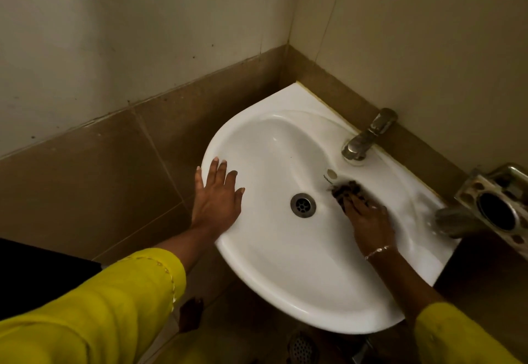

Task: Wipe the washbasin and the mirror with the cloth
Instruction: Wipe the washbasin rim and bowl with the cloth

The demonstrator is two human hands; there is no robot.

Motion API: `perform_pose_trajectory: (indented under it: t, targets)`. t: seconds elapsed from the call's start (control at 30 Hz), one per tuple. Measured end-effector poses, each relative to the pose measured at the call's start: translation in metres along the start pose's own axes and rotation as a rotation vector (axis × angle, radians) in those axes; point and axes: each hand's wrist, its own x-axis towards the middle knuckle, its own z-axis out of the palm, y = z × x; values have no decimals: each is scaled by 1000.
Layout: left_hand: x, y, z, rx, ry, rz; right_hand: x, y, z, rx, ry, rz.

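Observation:
A white corner washbasin (285, 272) is fixed against brown wall tiles, with a metal drain (303, 204) in the middle of its bowl. My right hand (368, 220) presses a dark crumpled cloth (344, 189) against the bowl's inner wall, just right of the drain and below the overflow hole. My left hand (215, 195) lies flat on the basin's left rim with the fingers spread, holding nothing. No mirror is in view.
A metal tap (367, 135) stands on the basin's back right ledge. A metal holder with round openings (497, 209) sticks out from the wall at the far right, over the basin's right end. Below the basin are a floor drain grate (303, 348) and my foot (191, 314).

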Motion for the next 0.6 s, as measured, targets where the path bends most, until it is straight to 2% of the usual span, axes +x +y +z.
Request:
perform_pose_trajectory:
  t: [0.1,0.17,0.23,0.27,0.4,0.5,0.6]
  targets:
    - [0,0,0,6,1,-3,1,0,-17,258,136,210]
    - [0,0,1,10,1,1,15,-8,-34,214,291,178]
    - [0,-1,1,5,0,-4,29,-16,-44,118,352,117]
    - [0,-1,2,1,6,-2,34,-17,-43,71,343,98]
    - [1,-2,3,21,18,19,34,-16,-21,-50,104,158]
    - [1,-3,3,16,16,17,33,-23,-23,-23,-16,228]
    - [1,-3,3,-1,13,12,36,-36,-34,-5,-62,331]
